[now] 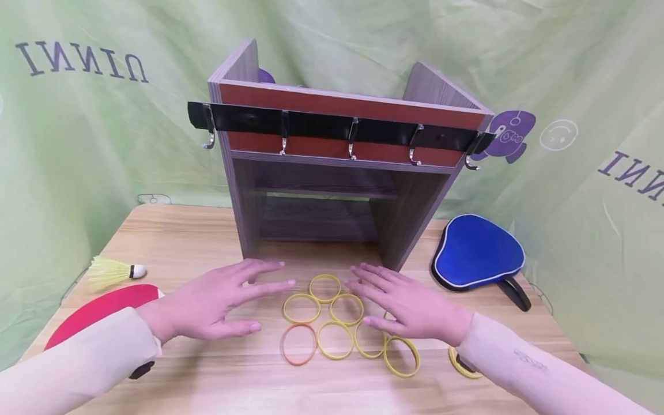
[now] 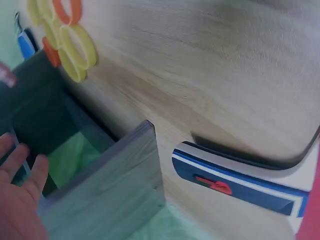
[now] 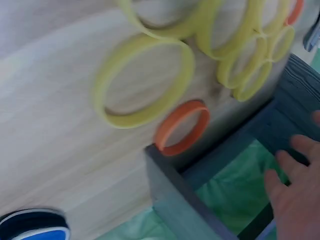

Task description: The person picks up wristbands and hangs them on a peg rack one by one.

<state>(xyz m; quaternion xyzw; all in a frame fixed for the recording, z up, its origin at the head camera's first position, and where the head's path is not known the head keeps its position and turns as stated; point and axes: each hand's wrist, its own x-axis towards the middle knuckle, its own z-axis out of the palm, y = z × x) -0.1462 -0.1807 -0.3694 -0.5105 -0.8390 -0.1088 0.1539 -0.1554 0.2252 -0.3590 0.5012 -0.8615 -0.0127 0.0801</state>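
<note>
My left hand (image 1: 212, 302) hovers over the table left of the rings, its fingers spread and nothing held. Opposite it, my right hand (image 1: 417, 305) reaches in with straight fingers over the right side of the ring cluster, also holding nothing. Between them lie several yellow rings (image 1: 325, 302), flat and close together, with an orange ring (image 1: 299, 363) at the left. Another orange ring (image 3: 165, 148) shows beside a shelf panel in the right wrist view. My right hand hides part of the group. One more yellow ring (image 1: 461, 372) lies partly under the right sleeve.
Behind the rings stands a grey wooden shelf (image 1: 420, 219) bearing a black strip of hooks (image 1: 321, 128) across its red front. At left lie a yellow shuttlecock (image 1: 110, 272) and a red paddle (image 1: 98, 308), partly covered by the sleeve. A blue paddle case (image 1: 479, 251) sits at right.
</note>
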